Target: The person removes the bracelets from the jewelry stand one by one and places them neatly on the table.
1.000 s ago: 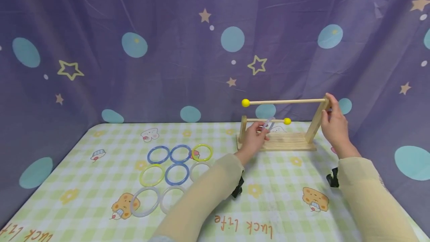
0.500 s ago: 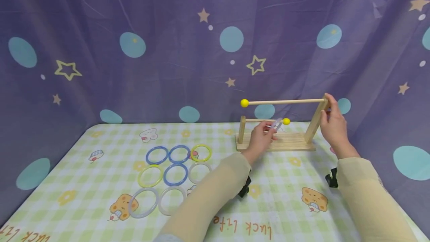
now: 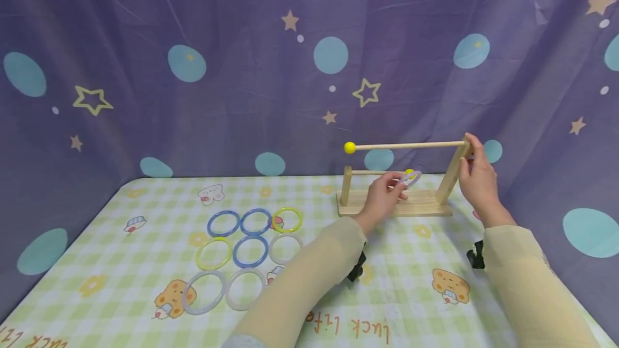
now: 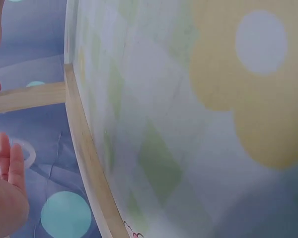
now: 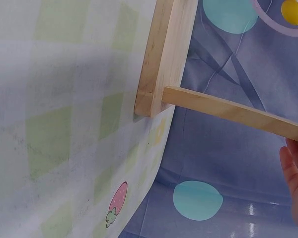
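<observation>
A wooden stand (image 3: 393,204) carries a long upper rod (image 3: 411,145) and a short lower rod tipped with a yellow ball (image 3: 409,172). My left hand (image 3: 402,186) pinches a clear ring (image 3: 412,178) right at that ball. The left wrist view shows the clear ring (image 4: 21,150) past my fingers (image 4: 9,163). My right hand (image 3: 468,157) grips the top of the tall post (image 3: 450,176). In the right wrist view the tall post (image 5: 233,112) meets the base (image 5: 165,54), and the ring (image 5: 275,26) loops around the ball (image 5: 292,10).
Several rings lie flat on the checked tablecloth (image 3: 401,278) at left centre: blue (image 3: 223,223), yellow (image 3: 287,219) and clear (image 3: 204,291). A purple starred curtain (image 3: 290,69) closes off the back and sides. Black wrist straps (image 3: 357,270) hang under both sleeves.
My left hand has carried the clear ring rightwards along the lower rod to its yellow ball end. The right hand has stayed on the tall post.
</observation>
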{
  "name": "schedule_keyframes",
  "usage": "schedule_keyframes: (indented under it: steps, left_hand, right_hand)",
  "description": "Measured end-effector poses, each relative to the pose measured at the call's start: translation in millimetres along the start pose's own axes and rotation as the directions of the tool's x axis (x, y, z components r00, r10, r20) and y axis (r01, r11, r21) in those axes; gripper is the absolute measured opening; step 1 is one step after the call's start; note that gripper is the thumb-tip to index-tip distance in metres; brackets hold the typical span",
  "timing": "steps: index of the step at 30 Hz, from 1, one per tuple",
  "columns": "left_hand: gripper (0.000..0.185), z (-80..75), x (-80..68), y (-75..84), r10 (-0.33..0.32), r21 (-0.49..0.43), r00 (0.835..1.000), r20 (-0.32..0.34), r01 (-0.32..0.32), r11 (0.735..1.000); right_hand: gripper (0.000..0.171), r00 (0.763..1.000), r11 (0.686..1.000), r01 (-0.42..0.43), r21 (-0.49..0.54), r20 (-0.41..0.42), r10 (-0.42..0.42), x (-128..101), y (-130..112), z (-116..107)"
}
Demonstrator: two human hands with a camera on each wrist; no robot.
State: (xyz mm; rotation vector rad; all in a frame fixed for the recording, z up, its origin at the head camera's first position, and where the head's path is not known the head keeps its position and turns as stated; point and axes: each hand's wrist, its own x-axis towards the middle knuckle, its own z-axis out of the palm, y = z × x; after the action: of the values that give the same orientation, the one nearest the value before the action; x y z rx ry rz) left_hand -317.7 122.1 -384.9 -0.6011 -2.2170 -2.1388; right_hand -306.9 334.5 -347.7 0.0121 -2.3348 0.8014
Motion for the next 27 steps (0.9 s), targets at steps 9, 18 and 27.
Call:
schedule_keyframes:
  steps: [9,18,27]
  left_hand:
    - [0.015,-6.0,-8.9,7.3,-0.003,0.026,0.996,0.086,0.001,1.0]
    - [0.012,-28.4,-25.2,18.4,0.071,0.101,0.975,0.21,-0.094,0.99]
    - [0.017,-61.3,-42.1,23.7,0.097,0.135,0.948,0.305,-0.144,0.98]
  right_hand:
    - [0.055,1.0,1.0,0.003,0.011,0.005,-0.003,0,-1,0]
    - [0.055,1.0,1.0,0.01,-0.001,0.005,-0.01,0,0,-1]
    - [0.055,1.0,1.0,0.01,-0.003,-0.016,-0.01,0,0,0]
